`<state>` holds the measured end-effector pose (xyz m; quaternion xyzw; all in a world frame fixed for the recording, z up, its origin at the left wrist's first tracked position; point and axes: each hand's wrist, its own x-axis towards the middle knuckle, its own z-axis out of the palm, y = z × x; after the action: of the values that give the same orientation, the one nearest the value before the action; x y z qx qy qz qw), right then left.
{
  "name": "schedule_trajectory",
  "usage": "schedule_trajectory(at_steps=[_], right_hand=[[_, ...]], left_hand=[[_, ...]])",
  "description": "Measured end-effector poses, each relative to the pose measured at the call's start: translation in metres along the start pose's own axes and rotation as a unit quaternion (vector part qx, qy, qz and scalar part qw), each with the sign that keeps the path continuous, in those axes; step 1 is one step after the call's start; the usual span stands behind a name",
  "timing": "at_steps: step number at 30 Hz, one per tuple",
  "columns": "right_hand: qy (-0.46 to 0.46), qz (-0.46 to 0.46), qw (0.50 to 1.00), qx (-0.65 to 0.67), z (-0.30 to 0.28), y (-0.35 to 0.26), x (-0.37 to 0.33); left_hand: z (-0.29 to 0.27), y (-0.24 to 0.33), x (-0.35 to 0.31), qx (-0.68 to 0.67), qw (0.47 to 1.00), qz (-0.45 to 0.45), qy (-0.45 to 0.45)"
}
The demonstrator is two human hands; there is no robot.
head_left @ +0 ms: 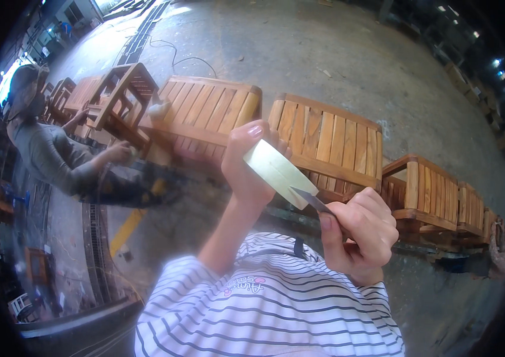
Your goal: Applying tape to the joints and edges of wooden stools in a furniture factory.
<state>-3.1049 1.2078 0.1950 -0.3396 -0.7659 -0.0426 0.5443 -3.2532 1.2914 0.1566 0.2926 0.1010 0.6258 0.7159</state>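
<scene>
Gripped in my left hand [242, 163] is a roll of pale, whitish-green tape [277, 171], raised in front of my chest. My right hand [364, 229] is closed around a small dark blade [312, 199], like a knife, whose handle is hidden by the fingers. The blade's tip meets the outer face of the roll near its lower right end. Behind my hands stand slatted wooden tables or stools; one slatted top [329, 134] lies just beyond the tape, another slatted top [208, 107] to its left.
To the left a person in grey [56, 149] works at a wooden frame [124, 101] tipped on its side. More slatted wooden pieces [433, 190] continue the row to the right. A cable [175, 53] lies on the concrete floor, and a yellow stripe [127, 232] marks it at the left.
</scene>
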Motion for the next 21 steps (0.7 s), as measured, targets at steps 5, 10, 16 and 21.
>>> schedule_trajectory(at_steps=[5, 10, 16, 21], right_hand=[[-0.001, -0.013, 1.000, -0.012, 0.001, 0.001, 0.000], [-0.007, -0.019, 1.000, -0.012, 0.000, -0.001, 0.000], [-0.021, -0.036, 0.999, -0.026, -0.004, -0.005, 0.003], [-0.029, -0.067, 0.997, -0.038, -0.004, -0.007, 0.000]], left_hand=[[0.003, 0.002, -0.002, 0.037, 0.999, 0.017, -0.001], [-0.006, 0.003, -0.007, 0.031, 0.999, 0.014, -0.027], [-0.016, 0.006, -0.014, 0.017, 1.000, 0.008, 0.002], [-0.009, 0.018, -0.009, 0.020, 0.998, 0.008, -0.061]])
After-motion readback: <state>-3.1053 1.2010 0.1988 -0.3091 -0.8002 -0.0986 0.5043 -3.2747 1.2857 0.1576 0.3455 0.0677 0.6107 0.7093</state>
